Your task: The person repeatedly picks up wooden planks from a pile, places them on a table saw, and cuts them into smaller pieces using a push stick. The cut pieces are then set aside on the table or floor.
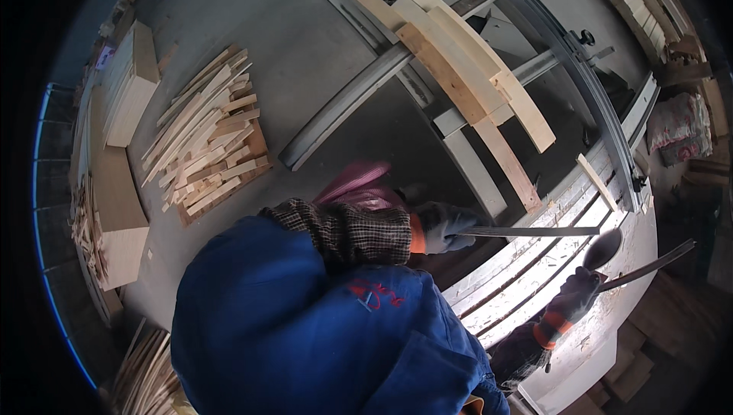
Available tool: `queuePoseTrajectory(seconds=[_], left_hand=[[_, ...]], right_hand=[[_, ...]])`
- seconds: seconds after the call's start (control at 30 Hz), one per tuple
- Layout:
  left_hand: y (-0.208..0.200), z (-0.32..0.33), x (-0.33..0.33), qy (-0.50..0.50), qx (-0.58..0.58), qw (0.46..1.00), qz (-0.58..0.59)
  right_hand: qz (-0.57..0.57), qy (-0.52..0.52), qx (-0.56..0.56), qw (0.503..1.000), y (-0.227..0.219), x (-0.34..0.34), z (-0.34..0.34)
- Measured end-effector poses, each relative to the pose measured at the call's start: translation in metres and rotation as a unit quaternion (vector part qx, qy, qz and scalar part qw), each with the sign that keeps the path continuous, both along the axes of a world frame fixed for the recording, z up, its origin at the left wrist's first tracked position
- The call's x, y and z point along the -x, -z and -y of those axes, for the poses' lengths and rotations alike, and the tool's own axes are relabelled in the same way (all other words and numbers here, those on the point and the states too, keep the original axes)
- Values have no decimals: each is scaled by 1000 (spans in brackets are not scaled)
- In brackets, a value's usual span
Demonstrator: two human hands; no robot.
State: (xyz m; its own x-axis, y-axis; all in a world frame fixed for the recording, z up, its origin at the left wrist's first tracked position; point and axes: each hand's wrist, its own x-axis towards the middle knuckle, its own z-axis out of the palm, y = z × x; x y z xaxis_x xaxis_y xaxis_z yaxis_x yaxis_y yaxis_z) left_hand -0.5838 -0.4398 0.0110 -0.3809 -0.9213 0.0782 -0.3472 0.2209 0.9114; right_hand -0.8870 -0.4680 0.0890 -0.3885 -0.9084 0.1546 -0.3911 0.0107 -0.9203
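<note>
My left hand (pixel 447 229), in a grey glove with an orange cuff, is closed on the near end of a narrow strip (pixel 534 231). That strip points right, across the bright, slotted machine table (pixel 527 266), which is scattered with wood chips. My right hand (pixel 574 294), gloved the same way, is closed around a dark, slightly curved strip (pixel 649 265) that reaches out to the upper right. Just beyond its fingers is a dark oval piece (pixel 603 248); whether the hand touches it, I cannot tell. A short pale wood piece (pixel 597 182) lies farther back on the table.
Several long boards (pixel 458 56) rest on the metal sliding frame (pixel 351 102) ahead. A pile of wood strips (pixel 210 136) lies on the floor at left, beside stacked panels (pixel 114 186). A filled sack (pixel 679 129) and more timber (pixel 649 14) stand at right.
</note>
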Motion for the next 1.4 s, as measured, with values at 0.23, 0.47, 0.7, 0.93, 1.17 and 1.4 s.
queuePoseTrajectory(seconds=[0.23, 0.47, 0.7, 0.93, 1.17, 1.4], left_hand=[[93, -118, -223, -555, -185, 665, -464], [153, -250, -441, -760, -85, 457, -454], [171, -322, -708, -822, -55, 378, -422], [177, -328, -836, -794, -119, 372, -466], [257, -237, -739, -668, -317, 541, -400], [300, -177, -701, -600, -202, 608, -479]], right_hand=[[222, 26, -232, 947, 54, -149, -81], [225, 116, -264, 931, 77, -310, -121], [235, -32, -353, 905, 91, -422, -112], [158, -87, -305, 935, 61, -514, -134], [214, -7, -296, 931, 72, -512, -171], [276, 44, -256, 926, 73, -452, -194]])
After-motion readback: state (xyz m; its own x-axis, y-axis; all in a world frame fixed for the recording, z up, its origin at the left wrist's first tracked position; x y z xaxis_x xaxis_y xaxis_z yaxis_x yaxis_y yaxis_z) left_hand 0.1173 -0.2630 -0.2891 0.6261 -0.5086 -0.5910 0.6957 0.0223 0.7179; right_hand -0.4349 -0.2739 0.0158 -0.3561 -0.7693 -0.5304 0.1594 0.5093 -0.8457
